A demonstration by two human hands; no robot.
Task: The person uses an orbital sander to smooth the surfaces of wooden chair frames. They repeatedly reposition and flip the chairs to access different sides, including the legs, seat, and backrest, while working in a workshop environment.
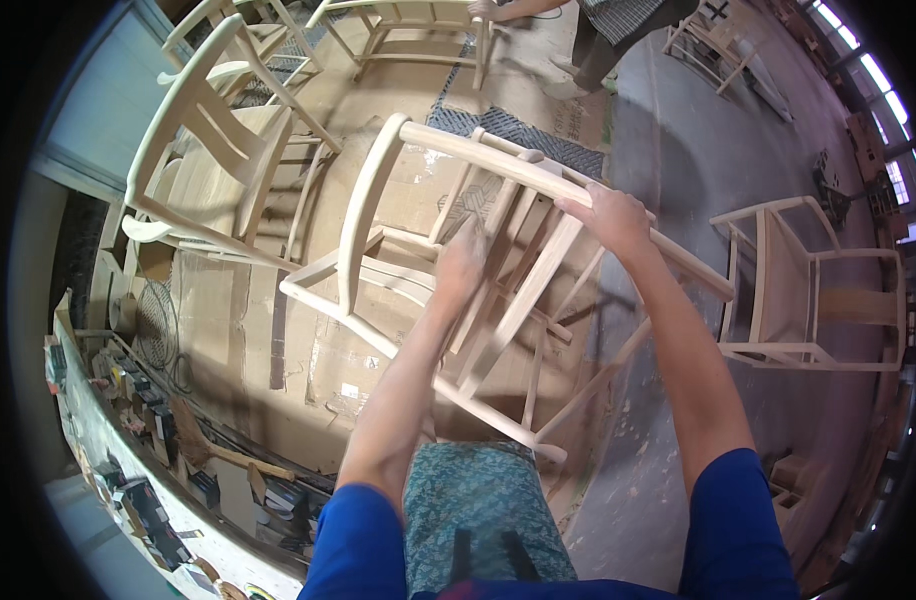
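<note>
A pale, unfinished wooden chair frame (368, 195) lies tipped over in front of me, with its legs and stretchers pointing in several directions. My right hand (619, 221) is wrapped over its upper long rail (503, 156), thumb on the near side. Lower and to the left, my left hand (462, 262) reaches inside the frame beside the slanting inner bars (529, 300). Its fingers are blurred, so whether they hold anything is unclear. The near rail (488, 418) passes just in front of my patterned teal apron (473, 502).
Cardboard sheets (225, 337) cover the floor under the frame. An armchair (218, 150) stands at left, another chair (788, 292) at right. At the top, a co-worker's hand (484, 9) touches a further chair (420, 16). A cluttered bench (165, 517) curves along the lower left.
</note>
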